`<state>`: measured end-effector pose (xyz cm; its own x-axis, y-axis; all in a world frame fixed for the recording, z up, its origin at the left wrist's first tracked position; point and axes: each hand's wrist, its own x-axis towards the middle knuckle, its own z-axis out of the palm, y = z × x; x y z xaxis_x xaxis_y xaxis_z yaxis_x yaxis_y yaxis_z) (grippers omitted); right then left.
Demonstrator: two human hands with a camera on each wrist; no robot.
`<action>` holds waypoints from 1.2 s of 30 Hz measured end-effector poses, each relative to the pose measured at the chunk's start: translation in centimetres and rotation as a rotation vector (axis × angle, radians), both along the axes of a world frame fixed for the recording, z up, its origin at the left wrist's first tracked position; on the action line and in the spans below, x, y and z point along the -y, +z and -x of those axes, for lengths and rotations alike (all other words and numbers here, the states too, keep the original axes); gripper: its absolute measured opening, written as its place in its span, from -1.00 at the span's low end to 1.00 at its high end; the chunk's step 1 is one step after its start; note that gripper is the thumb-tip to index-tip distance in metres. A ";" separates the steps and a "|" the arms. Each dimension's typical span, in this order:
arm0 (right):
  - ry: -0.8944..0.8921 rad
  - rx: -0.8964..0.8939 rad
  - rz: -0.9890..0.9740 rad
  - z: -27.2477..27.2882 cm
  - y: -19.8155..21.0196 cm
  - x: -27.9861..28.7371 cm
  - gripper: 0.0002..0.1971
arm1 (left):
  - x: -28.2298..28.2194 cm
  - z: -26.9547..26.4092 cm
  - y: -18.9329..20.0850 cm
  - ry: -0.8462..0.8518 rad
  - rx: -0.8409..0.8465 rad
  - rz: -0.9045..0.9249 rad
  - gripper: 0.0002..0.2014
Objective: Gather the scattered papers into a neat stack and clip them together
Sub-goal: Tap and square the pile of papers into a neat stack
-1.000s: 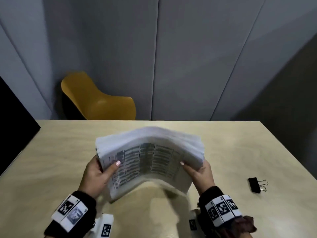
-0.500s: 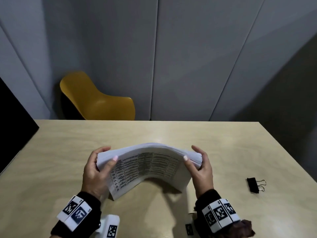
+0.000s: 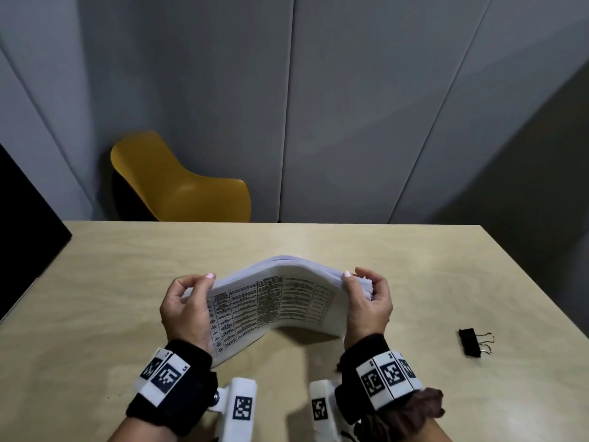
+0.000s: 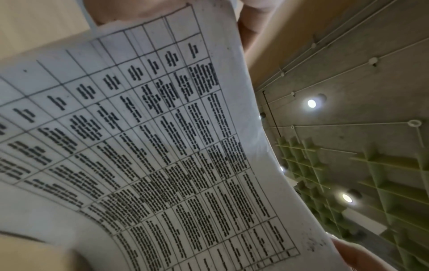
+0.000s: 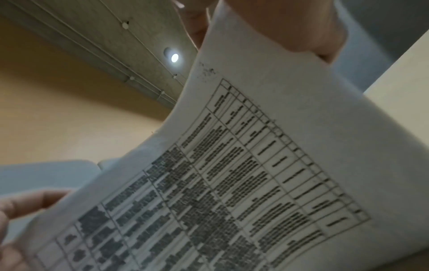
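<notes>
A thick stack of white papers (image 3: 274, 301) with a printed table on its near face stands on its long edge on the table, bowed upward in the middle. My left hand (image 3: 186, 303) grips its left end and my right hand (image 3: 369, 298) grips its right end, thumbs on the printed face and fingers curled behind. The same printed sheet fills the left wrist view (image 4: 148, 146) and the right wrist view (image 5: 243, 174). A black binder clip (image 3: 471, 342) with silver handles lies on the table at the right, apart from both hands.
The light wooden table (image 3: 95, 282) runs to a far edge with a yellow chair (image 3: 181, 183) behind it and grey wall panels beyond. A dark object (image 3: 25, 199) stands past the table's left edge.
The stack has come down from a raised, tilted hold to stand lower on the table. My fingers have wrapped round both ends, and the papers look more squared up.
</notes>
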<state>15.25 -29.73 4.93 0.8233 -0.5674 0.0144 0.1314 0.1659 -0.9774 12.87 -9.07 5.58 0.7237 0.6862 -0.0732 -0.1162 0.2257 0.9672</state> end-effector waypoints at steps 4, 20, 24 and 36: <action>0.001 0.090 0.071 0.2 -0.6 1.0 -0.75 | -0.2 -0.2 -0.3 0.056 -0.005 0.020 -0.88; -0.098 -0.101 0.079 -0.5 -0.4 0.3 -0.77 | 0.4 -0.3 -0.7 0.074 -0.071 0.017 -0.69; -0.066 -0.047 0.117 -0.3 -0.4 0.1 -0.79 | 0.3 -0.2 -0.6 0.075 -0.087 -0.010 -0.65; -0.078 -0.056 0.150 -0.6 -0.9 0.6 -0.87 | 0.1 -0.5 -0.4 0.069 -0.108 0.016 -0.58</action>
<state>15.89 -30.34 4.01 0.7787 -0.6246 0.0589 0.0824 0.0088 -0.9966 13.32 -9.21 5.15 0.6623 0.7320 -0.1597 -0.0270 0.2364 0.9713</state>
